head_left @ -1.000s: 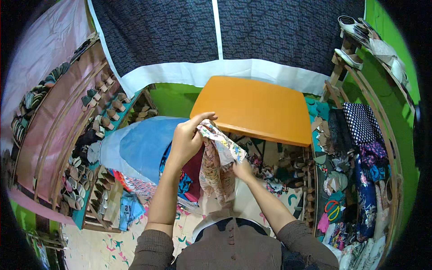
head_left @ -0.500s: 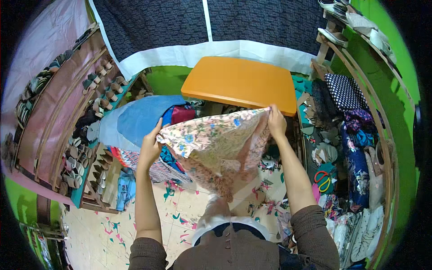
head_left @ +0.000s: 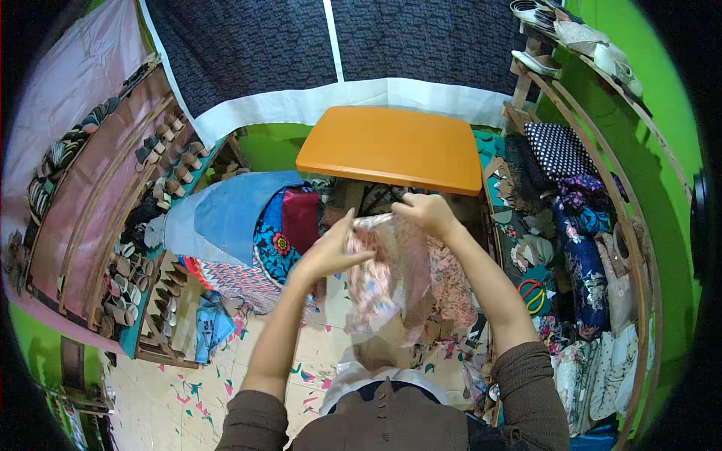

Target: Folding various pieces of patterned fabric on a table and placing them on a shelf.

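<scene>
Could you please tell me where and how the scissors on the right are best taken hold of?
Probably by the red and yellow handles, from above and the left, with the nearer right hand once free: both loops lie uncovered on that shelf's floor side. The blades are hard to make out.

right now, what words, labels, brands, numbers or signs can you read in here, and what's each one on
None that I can quote with certainty.
Light blue cloth, lower left: dark printed marks, too small and unclear to read surely.
Floral fabric in the right hand: blurred, no lettering I can make out.
Orange tabletop: no text visible.
Dark curtain: pattern too fine to tell.
</scene>
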Demonstrator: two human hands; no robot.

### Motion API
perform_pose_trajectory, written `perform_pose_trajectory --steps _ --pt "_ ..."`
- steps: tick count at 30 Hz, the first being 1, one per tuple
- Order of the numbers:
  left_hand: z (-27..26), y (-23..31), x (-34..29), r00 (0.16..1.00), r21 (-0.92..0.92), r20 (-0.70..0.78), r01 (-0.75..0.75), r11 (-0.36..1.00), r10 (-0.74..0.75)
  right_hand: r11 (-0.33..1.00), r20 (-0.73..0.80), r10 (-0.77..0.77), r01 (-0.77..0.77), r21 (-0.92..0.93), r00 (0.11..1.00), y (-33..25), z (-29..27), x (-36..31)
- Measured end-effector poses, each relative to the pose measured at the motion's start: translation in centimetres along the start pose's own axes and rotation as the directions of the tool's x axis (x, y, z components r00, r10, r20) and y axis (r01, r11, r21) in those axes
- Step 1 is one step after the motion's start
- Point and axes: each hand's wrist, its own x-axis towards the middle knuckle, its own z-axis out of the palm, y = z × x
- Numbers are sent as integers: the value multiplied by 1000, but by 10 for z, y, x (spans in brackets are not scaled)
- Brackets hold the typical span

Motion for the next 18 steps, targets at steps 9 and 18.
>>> perform_pose_trajectory --steps 9,18 --pt "42 -4 38 920 413 -364 21 911 144 853 296 462 -510 108 836 -58 0 -20" --pt "111 18 -24 918 -679 33 311 665 -396 653 312 671 -735 180 672 -82 13 -16"
